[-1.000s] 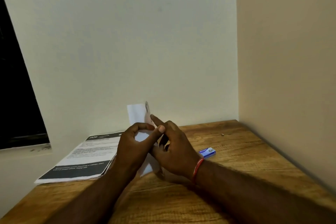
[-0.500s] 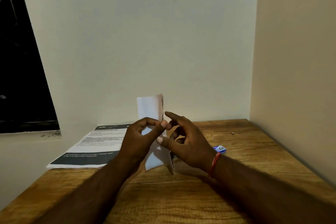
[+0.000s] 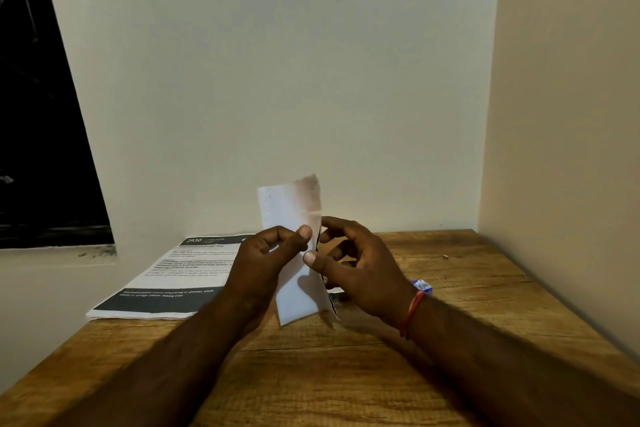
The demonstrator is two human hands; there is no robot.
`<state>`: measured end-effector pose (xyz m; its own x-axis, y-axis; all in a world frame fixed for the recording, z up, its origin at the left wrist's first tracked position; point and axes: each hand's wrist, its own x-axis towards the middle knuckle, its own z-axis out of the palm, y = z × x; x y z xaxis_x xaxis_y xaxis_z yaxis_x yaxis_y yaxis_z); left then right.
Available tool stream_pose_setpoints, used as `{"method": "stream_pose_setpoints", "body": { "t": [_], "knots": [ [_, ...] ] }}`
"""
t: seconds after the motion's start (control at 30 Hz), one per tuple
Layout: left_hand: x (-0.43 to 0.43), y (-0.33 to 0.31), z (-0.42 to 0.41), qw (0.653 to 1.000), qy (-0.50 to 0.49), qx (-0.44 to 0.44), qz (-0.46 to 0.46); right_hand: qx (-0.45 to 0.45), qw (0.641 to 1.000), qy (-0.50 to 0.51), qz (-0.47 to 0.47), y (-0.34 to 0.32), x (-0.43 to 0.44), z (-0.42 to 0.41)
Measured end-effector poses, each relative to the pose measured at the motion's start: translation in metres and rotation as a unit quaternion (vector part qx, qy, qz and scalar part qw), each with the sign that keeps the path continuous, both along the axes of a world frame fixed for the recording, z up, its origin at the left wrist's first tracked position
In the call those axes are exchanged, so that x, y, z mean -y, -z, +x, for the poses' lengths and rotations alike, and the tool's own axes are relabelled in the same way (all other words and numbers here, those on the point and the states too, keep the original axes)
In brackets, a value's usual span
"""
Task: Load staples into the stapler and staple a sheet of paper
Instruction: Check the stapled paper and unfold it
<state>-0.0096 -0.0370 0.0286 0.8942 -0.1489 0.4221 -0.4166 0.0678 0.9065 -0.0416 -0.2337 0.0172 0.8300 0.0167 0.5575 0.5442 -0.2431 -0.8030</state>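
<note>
Both hands pinch the folded paper (image 3: 294, 253) upright above the table (image 3: 311, 374): left hand (image 3: 266, 260) near its middle, right hand (image 3: 356, 267) now gripping the edge, thumb shifted onto it. Printed booklet (image 3: 173, 274) unmoved, left.

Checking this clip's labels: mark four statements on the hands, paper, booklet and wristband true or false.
1. Both hands hold a folded paper upright. True: left hand, right hand.
2. A booklet lies on the table, left of the hands. True.
3. The paper lies flat on the table. False: it is lifted, standing on end.
4. A red band is on the left wrist. False: right wrist.
</note>
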Motion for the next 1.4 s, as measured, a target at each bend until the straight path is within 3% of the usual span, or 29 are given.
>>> {"method": "stream_pose_setpoints", "body": {
  "t": [0.3, 0.5, 0.93, 1.4],
  "knots": [
    [-0.0008, 0.0006, 0.0008, 0.996, -0.014, 0.071, 0.054, 0.013, 0.999, 0.003, -0.037, -0.002, -0.002, -0.002],
    [-0.0013, -0.0004, -0.0008, 0.997, -0.025, 0.061, 0.046, 0.014, 0.999, 0.013, -0.05, -0.0025, 0.001, -0.0022],
    [-0.0041, -0.0017, 0.0014, 0.999, -0.017, 0.031, 0.02, -0.026, 0.995, -0.066, 0.07, -0.006, 0.0021, -0.0021],
    [-0.0026, -0.003, -0.0017, 0.999, -0.004, 0.034, 0.027, -0.022, 0.997, -0.047, 0.056, -0.0067, 0.0021, -0.0041]
  ]
}}
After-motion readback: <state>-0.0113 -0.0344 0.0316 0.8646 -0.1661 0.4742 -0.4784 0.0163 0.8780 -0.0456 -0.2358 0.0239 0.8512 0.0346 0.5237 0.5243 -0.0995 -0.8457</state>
